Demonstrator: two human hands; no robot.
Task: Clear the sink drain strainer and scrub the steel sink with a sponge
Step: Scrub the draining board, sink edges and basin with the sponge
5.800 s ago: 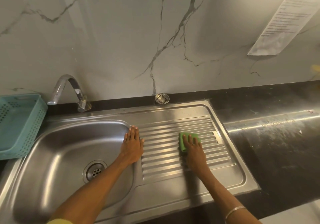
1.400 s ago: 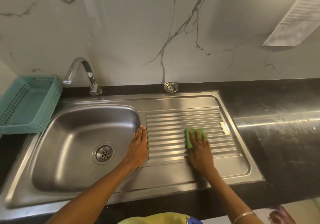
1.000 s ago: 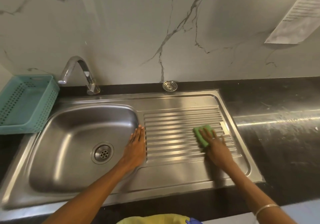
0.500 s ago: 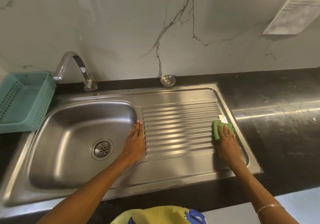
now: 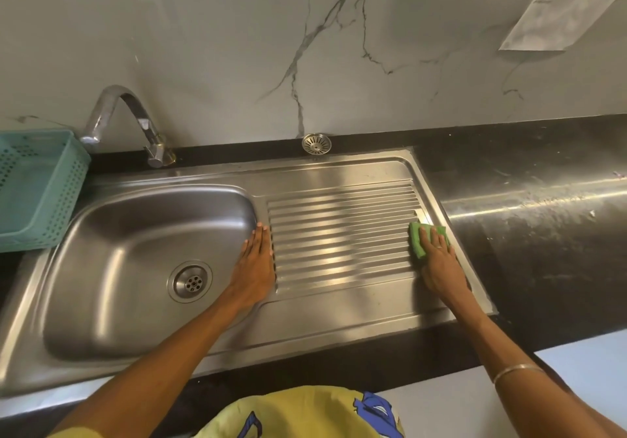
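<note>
Hands x2 (image 5: 256, 264) (image 5: 441, 264), sponge x1 (image 5: 416, 241), strainer x1 (image 5: 316, 143)

Right hand (image 5: 441, 261) presses sponge (image 5: 418, 241), seemingly flat, on drainboard (image 5: 339, 227).

Gleaming at centre: brushed steel sink (image 5: 142, 302), smooth in the bowl, ridged across the drainboard (image 5: 342, 234). Shining brighter at far left: polished metal tap (image 5: 118, 112). Sitting matt and perforated at left: teal plastic basket (image 5: 37, 183). Looking soft and porous at right: green sponge (image 5: 416, 239). Reflecting streakily at right: glossy black stone counter (image 5: 543, 234). Glinting far behind: steel strainer (image 5: 316, 143), against smooth veined marble wall (image 5: 237, 47).
</note>
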